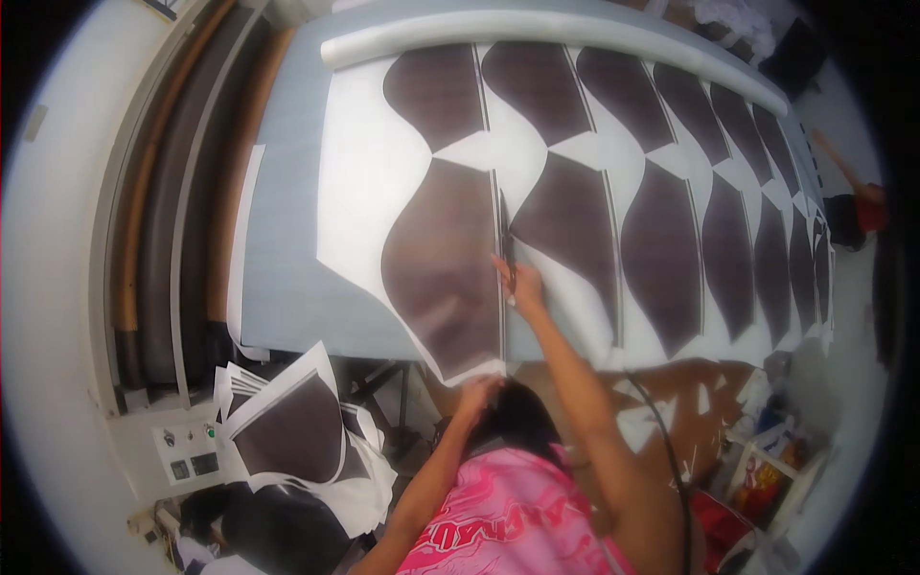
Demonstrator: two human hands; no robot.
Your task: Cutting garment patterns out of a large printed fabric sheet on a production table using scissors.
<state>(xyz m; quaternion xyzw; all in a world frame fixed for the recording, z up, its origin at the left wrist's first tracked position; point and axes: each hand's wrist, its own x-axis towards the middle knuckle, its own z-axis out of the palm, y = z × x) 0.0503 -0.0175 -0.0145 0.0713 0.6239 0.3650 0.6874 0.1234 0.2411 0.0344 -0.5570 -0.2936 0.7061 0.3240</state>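
A white sheet (350,206) printed with dark brown curved panels lies across the table. My right hand (520,285) is closed round scissors (504,225). Their dark blades point away from me, along the straight striped edge of the nearest left panel (441,259). To the right of this edge the sheet is parted, and the neighbouring part is folded aside, showing its white side. At the table's near edge my left hand (479,391) pinches the sheet's lower border, just below that panel.
The rolled end of the sheet (556,27) runs along the table's far side. Cut brown and white pieces (297,422) are piled at the lower left, near a control panel (187,450). A dark cable (661,422) hangs at my right. White scraps (642,422) litter the floor.
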